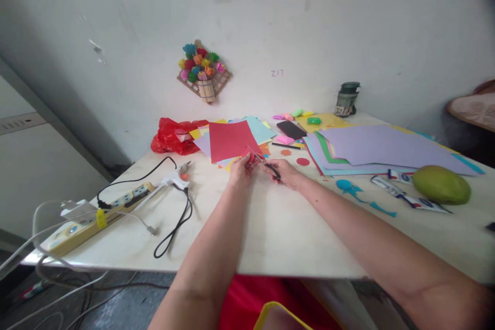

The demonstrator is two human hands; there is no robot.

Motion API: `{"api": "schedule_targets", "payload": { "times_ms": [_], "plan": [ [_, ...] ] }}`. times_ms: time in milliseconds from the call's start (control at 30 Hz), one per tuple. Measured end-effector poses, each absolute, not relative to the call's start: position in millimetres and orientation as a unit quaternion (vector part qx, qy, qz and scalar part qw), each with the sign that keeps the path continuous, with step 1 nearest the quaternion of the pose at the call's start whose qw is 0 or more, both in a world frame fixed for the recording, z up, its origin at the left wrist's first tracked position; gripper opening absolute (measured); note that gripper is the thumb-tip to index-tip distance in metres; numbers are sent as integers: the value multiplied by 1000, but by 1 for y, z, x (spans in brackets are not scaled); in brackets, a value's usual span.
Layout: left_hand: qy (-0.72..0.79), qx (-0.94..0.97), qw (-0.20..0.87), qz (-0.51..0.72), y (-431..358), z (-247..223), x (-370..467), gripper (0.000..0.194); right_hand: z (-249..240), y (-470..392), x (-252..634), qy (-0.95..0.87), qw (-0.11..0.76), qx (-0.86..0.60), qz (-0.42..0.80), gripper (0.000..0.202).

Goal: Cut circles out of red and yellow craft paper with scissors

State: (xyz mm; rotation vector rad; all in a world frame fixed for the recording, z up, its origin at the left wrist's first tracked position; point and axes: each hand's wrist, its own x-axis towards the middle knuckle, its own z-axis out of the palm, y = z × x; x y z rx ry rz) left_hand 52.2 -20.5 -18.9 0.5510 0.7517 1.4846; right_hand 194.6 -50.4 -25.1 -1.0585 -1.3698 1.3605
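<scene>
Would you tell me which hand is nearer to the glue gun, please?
Left: the left hand is right of the glue gun; the right hand, holding scissors, is farther right.

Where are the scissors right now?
In the head view, the scissors are near the centre, in the right hand, right beside the red paper in the left hand.

You have room across the table (288,237) nearer you than the scissors (274,171), between your arms (220,232). Left of the scissors, the glue gun (176,180) and its looped cord (188,201) obstruct you; to their right, blue scraps (348,186), tubes (388,185) and the fruit (441,184); beyond them, the pencil (286,146) and phone (292,129).
</scene>
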Motion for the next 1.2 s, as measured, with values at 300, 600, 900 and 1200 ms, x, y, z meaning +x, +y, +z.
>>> {"api": "schedule_targets", "payload": {
  "times_ms": [300,600,900,1200],
  "plan": [
    [335,238,640,649,-20,-18,51,10,-26,-49,196,-562,443,-432,549,29],
    [337,233,639,651,-22,-16,50,12,-26,-49,196,-562,439,-430,554,26],
    [352,217,622,665,-16,-21,50,13,-28,-48,196,-555,444,-429,558,24],
    [322,228,622,677,-19,-19,49,13,-26,-50,196,-556,446,-416,565,23]
  ]
}}
